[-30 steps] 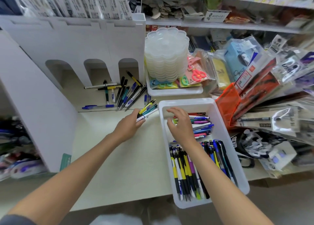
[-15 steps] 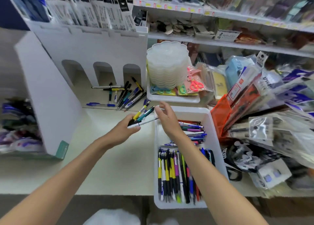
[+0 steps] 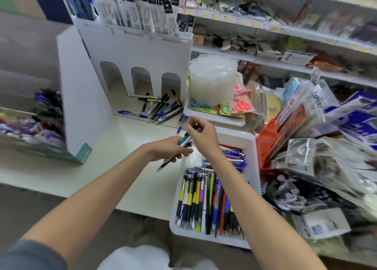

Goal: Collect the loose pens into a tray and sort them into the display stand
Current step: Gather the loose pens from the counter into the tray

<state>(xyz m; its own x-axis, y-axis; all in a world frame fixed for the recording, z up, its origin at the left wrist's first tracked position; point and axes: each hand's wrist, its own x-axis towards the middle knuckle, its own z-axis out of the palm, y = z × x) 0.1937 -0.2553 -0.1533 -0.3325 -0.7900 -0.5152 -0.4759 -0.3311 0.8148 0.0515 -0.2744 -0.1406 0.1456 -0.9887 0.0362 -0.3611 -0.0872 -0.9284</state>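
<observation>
My left hand (image 3: 167,150) grips a small bundle of pens (image 3: 184,140) just left of the white tray (image 3: 252,147). My right hand (image 3: 204,136) reaches across above the tray's far left corner and pinches the top ends of the same bundle. The tray holds many pens: a row lying lengthwise at the near end (image 3: 204,204) and a crosswise pile at the far end (image 3: 232,157). Several loose pens (image 3: 161,108) lie at the foot of the white display stand (image 3: 142,53), in front of its three arched slots.
A stack of clear plastic trays (image 3: 213,77) sits in a white bin (image 3: 214,119) behind the pen tray. Packaged stationery (image 3: 318,131) is heaped on the right, against an orange basket (image 3: 265,139). A white side panel (image 3: 81,90) stands left. Shelves run along the back.
My right hand left the tray and came over to the bundle in my left hand. The bundle has been drawn back toward me, tips now pointing down-left. The head camera moved back.
</observation>
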